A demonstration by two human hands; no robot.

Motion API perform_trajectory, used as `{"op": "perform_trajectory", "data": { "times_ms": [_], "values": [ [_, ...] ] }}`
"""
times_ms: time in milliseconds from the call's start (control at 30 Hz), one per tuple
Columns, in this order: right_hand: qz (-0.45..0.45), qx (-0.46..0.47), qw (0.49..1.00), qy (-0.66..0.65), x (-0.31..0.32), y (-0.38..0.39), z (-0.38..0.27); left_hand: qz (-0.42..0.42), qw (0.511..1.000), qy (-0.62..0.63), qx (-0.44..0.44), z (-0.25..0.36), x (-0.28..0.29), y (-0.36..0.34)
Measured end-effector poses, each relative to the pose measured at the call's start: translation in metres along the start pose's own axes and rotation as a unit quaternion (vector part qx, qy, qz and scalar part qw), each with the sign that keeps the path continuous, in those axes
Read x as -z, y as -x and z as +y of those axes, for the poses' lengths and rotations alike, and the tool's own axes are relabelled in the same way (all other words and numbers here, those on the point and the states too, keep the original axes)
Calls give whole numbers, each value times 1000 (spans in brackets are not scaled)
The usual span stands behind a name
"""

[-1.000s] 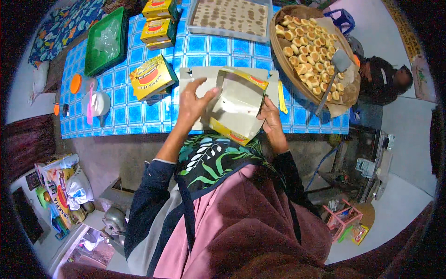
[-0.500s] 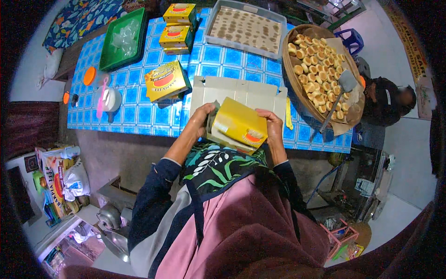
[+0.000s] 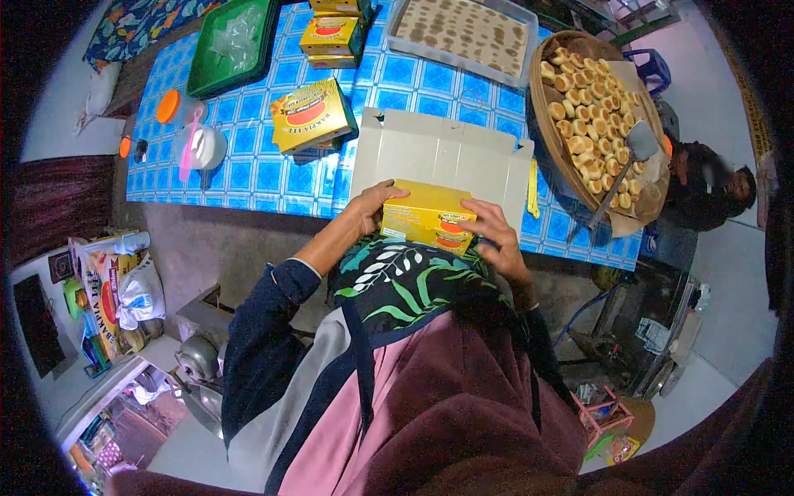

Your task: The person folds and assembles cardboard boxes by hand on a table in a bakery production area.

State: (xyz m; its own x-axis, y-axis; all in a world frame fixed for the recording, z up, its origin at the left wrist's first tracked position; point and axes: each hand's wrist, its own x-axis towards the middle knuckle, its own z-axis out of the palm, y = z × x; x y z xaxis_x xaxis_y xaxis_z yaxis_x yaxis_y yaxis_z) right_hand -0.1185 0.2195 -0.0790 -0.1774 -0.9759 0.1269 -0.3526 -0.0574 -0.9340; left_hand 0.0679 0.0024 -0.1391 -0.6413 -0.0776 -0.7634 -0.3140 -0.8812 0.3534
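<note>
A yellow cardboard box [image 3: 423, 205] with red and white print is upright between my hands, close against my apron at the table's near edge. My left hand [image 3: 370, 208] grips its left end, thumb along the top edge. At the right end, my right hand [image 3: 502, 240] has its fingers bent over the top and front corner, holding that side. Behind the box lies an unfolded carton [image 3: 442, 153], its plain greyish inside facing up. To the left, several flat yellow cartons [image 3: 313, 116] lie in a pile. The box's underside is hidden.
Formed yellow boxes [image 3: 331, 35] are stacked behind the pile. A round woven tray [image 3: 542, 124] of small browned cakes [image 3: 591, 116] with a metal spatula [image 3: 641, 140] stands right. Around are a plastic tub [image 3: 517, 74], green tray [image 3: 198, 70], white container [image 3: 208, 149] and a seated person [image 3: 703, 186].
The yellow box has turned from tilted to upright and level. My left hand has moved onto its top left edge, and my right hand has come round toward its front right corner.
</note>
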Motion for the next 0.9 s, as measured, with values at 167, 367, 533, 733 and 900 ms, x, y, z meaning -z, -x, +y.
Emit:
{"op": "perform_trajectory", "data": {
  "times_ms": [167, 367, 533, 733, 900],
  "values": [
    [-23, 51, 971, 231, -11, 10, -4, -13, 998, 36, 57, -5, 10, -17],
    [95, 9, 988, 122, -3, -30, -26, -65, 995, 16, 68, 28, -15, 13],
    [147, -46, 968, -198, -19, -50, -7, -71, 979, -54, -184, 12, -26, 33],
    [217, -151, 894, -361, -67, -68, -2, 195, 814, -248, -488, -12, -13, 68],
    [141, -218, 944, -205, -116, -98, 11, 311, 844, -137, -416, -2, 43, 66]
  ]
}}
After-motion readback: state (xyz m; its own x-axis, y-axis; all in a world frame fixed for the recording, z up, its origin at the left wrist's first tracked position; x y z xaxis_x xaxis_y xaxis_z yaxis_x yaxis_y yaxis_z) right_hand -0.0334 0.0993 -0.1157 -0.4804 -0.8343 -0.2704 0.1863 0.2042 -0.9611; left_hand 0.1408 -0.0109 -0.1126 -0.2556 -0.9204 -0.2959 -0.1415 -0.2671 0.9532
